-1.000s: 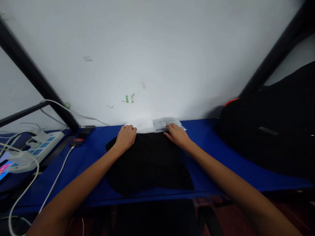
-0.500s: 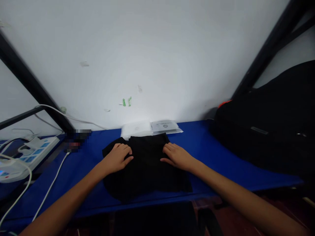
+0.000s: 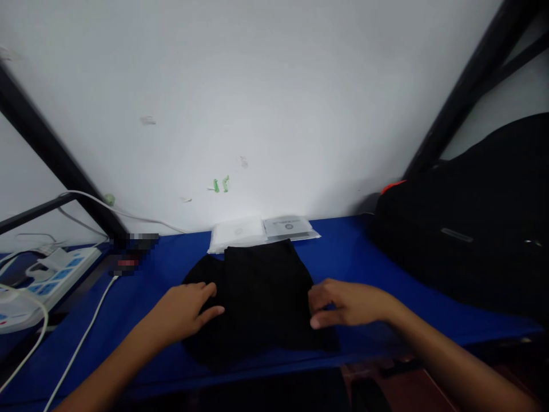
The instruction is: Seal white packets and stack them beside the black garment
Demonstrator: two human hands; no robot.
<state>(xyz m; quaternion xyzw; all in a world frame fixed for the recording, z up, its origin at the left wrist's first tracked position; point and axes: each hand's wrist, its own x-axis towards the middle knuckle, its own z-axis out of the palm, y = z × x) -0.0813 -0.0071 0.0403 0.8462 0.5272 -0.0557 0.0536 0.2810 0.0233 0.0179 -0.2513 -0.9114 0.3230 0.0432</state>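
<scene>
A: Where's the cloth point(image 3: 261, 292)?
B: Folded flat on the blue table point(image 3: 364, 252); left hand point(image 3: 182, 312) rests loose on its left edge; right hand point(image 3: 347, 302) pinches the right edge.
A: Risk?
B: Uneven pull could undo the fold.

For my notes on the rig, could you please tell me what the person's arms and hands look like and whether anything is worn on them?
Both forearms are bare up to the frame edge: no sleeves show. The left hand and right hand wear no gloves, and I can make out no rings, watch or wristband, though the picture is soft. The fingers carry no visible tape or markings.
</scene>
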